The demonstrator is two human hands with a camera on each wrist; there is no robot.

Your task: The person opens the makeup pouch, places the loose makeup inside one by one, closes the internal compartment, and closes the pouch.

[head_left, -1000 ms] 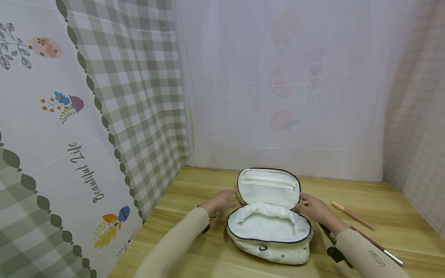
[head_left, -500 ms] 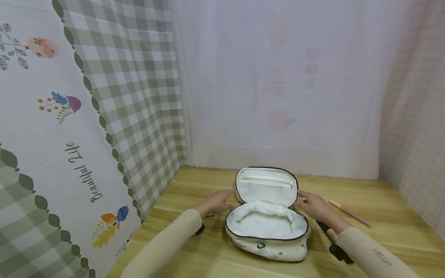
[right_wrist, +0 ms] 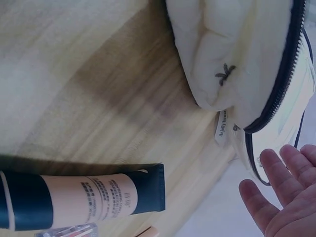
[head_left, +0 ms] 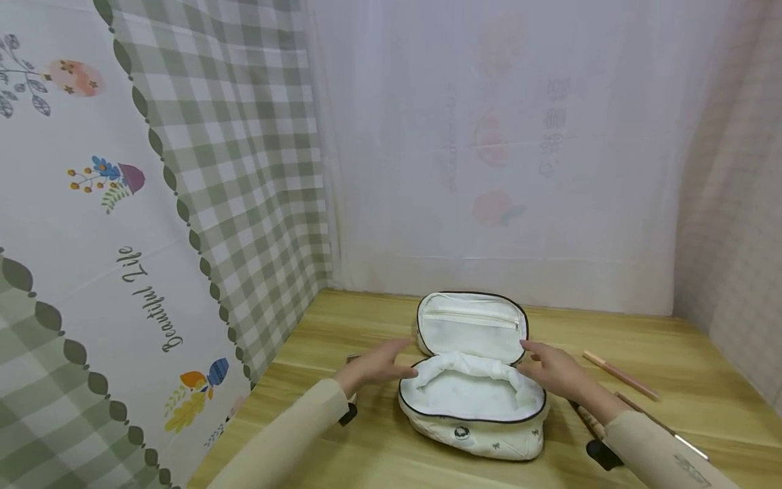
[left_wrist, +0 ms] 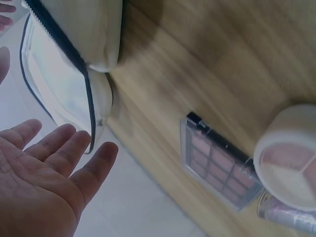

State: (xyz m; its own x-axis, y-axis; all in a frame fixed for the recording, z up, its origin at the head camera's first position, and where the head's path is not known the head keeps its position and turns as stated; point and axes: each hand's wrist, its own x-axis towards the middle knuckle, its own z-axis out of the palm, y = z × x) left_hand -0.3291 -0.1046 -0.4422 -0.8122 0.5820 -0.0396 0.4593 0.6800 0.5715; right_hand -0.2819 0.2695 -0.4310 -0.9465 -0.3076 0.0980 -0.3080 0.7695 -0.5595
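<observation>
A cream cosmetic bag [head_left: 473, 435] with dark zipper edging stands on the table, its lid [head_left: 473, 329] folded back against the far side and its white lining showing. Beside the bag's left side is my left hand [head_left: 375, 365], fingers extended and holding nothing; its palm and spread fingers show in the left wrist view. On the other side, my right hand [head_left: 557, 372] has its fingertips by the lid's lower right corner; whether they touch it I cannot tell. Nothing is in its fingers [right_wrist: 276, 173] in the right wrist view.
Left of the bag lie an eyeshadow palette [left_wrist: 219, 163], a round pot of sectioned powder [left_wrist: 289, 168] and a small cylindrical container [left_wrist: 286, 213]. To the right are a dark-capped tube [right_wrist: 94, 201], a slim pinkish-brown stick [head_left: 623, 377] and a thin brush-like stick [head_left: 662, 426].
My left hand has drawn away from the lid, leftward and slightly nearer. My right hand stays near the lid's right edge. The bag has kept its place, lid back.
</observation>
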